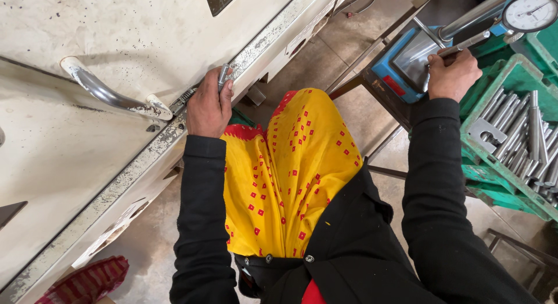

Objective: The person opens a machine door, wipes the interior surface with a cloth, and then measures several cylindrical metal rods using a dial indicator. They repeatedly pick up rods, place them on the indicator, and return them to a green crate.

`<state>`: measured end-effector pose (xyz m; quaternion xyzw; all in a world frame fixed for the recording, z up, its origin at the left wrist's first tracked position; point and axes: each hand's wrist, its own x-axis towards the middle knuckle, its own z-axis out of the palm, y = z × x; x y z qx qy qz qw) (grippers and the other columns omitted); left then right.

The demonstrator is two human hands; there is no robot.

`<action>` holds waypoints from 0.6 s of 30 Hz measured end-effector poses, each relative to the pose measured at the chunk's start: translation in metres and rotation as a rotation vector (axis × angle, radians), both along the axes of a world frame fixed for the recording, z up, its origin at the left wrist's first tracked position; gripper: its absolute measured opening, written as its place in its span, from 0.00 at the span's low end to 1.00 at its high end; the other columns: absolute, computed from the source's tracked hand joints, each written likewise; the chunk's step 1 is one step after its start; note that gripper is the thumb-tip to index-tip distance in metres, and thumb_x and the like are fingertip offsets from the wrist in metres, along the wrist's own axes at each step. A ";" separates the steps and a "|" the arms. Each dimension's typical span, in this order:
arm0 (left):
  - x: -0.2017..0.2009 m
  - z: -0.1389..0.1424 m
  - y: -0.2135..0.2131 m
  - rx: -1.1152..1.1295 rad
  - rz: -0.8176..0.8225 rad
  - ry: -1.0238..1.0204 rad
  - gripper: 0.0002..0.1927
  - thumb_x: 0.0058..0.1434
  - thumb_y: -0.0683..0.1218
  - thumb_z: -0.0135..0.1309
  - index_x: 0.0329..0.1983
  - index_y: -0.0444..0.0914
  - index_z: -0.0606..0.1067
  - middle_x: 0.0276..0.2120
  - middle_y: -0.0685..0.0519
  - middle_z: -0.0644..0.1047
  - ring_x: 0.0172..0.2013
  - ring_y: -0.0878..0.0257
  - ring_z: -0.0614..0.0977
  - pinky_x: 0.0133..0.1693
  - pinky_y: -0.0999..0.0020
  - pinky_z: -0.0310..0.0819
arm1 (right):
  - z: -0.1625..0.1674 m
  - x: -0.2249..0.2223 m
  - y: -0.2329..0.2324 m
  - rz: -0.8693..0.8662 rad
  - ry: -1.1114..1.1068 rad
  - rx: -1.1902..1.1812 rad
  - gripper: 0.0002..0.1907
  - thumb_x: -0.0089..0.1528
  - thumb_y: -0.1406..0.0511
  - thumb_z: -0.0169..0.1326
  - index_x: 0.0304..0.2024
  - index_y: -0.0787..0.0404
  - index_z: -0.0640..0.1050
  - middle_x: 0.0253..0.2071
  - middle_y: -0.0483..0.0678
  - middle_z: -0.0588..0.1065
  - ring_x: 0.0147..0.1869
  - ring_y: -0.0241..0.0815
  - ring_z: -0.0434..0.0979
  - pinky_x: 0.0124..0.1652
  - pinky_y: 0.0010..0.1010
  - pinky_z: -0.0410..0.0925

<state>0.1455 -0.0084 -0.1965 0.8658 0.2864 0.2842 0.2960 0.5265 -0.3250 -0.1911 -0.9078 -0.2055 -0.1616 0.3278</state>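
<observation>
Looking down from head view: left hand (209, 106) fingers clenched around short steel pin (224, 76) at machine door edge (174, 132), beside curved handle (110, 95). Right hand (452, 74) fingers grasping slim steel rod (465, 45) on blue gauge stand (401, 65), under dial gauge (530, 12). Risks, judged: pin slipping to floor; rod knocked askew, spoiling reading; sleeve snagging green crate (494, 100) of rods.
</observation>
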 end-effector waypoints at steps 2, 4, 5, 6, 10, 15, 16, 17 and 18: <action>0.000 0.001 0.000 0.015 0.002 -0.011 0.13 0.76 0.49 0.48 0.59 0.40 0.71 0.47 0.45 0.82 0.43 0.47 0.86 0.42 0.56 0.80 | -0.001 -0.001 -0.001 0.015 -0.127 -0.100 0.10 0.53 0.71 0.73 0.33 0.63 0.83 0.29 0.51 0.83 0.32 0.50 0.83 0.42 0.40 0.70; 0.000 0.001 0.000 0.015 0.007 -0.004 0.13 0.76 0.49 0.49 0.59 0.40 0.71 0.47 0.45 0.82 0.43 0.47 0.86 0.41 0.56 0.80 | -0.003 -0.003 -0.003 0.016 -0.126 -0.109 0.12 0.53 0.71 0.73 0.34 0.63 0.82 0.31 0.51 0.83 0.34 0.51 0.83 0.42 0.40 0.70; 0.000 0.001 0.000 0.015 0.011 0.000 0.13 0.76 0.49 0.49 0.59 0.40 0.71 0.47 0.45 0.82 0.43 0.47 0.86 0.41 0.56 0.80 | -0.004 -0.003 -0.004 0.010 -0.062 -0.069 0.13 0.53 0.70 0.73 0.36 0.63 0.80 0.32 0.52 0.82 0.36 0.50 0.84 0.42 0.37 0.72; 0.000 0.001 -0.001 0.006 0.008 -0.009 0.13 0.76 0.49 0.49 0.59 0.41 0.72 0.47 0.45 0.82 0.43 0.47 0.86 0.41 0.56 0.81 | -0.004 -0.004 -0.005 0.005 0.004 -0.030 0.15 0.53 0.69 0.72 0.37 0.64 0.79 0.34 0.52 0.82 0.38 0.48 0.85 0.41 0.35 0.74; -0.001 0.002 0.000 -0.009 0.013 -0.018 0.12 0.76 0.49 0.49 0.58 0.41 0.72 0.45 0.46 0.82 0.43 0.48 0.86 0.42 0.56 0.81 | -0.005 -0.004 -0.002 0.074 -0.079 0.087 0.14 0.57 0.69 0.70 0.41 0.66 0.79 0.35 0.52 0.82 0.38 0.46 0.84 0.40 0.37 0.75; -0.003 0.009 -0.001 0.045 0.005 -0.093 0.11 0.76 0.47 0.49 0.57 0.40 0.73 0.45 0.46 0.82 0.42 0.50 0.86 0.42 0.57 0.80 | 0.002 -0.034 0.005 0.179 0.542 0.585 0.06 0.71 0.65 0.56 0.45 0.63 0.78 0.42 0.47 0.81 0.43 0.36 0.81 0.39 0.31 0.80; -0.004 0.012 -0.002 0.020 0.018 -0.083 0.11 0.75 0.47 0.49 0.56 0.40 0.74 0.44 0.46 0.82 0.40 0.51 0.86 0.42 0.58 0.80 | 0.003 -0.051 0.000 0.246 0.568 0.629 0.06 0.73 0.65 0.55 0.46 0.63 0.76 0.44 0.49 0.80 0.45 0.39 0.82 0.42 0.32 0.80; -0.003 0.013 -0.003 -0.007 0.032 -0.073 0.11 0.75 0.46 0.49 0.56 0.40 0.74 0.42 0.46 0.82 0.39 0.52 0.87 0.41 0.58 0.80 | 0.006 -0.071 -0.008 0.315 0.593 0.670 0.06 0.75 0.65 0.53 0.48 0.63 0.75 0.45 0.50 0.80 0.47 0.42 0.84 0.45 0.32 0.80; -0.003 0.015 -0.003 0.011 0.024 -0.084 0.10 0.76 0.46 0.49 0.56 0.39 0.74 0.41 0.46 0.82 0.38 0.53 0.87 0.41 0.59 0.80 | 0.010 -0.087 -0.014 0.301 0.671 0.855 0.07 0.75 0.65 0.52 0.49 0.63 0.74 0.45 0.51 0.80 0.48 0.42 0.83 0.46 0.33 0.79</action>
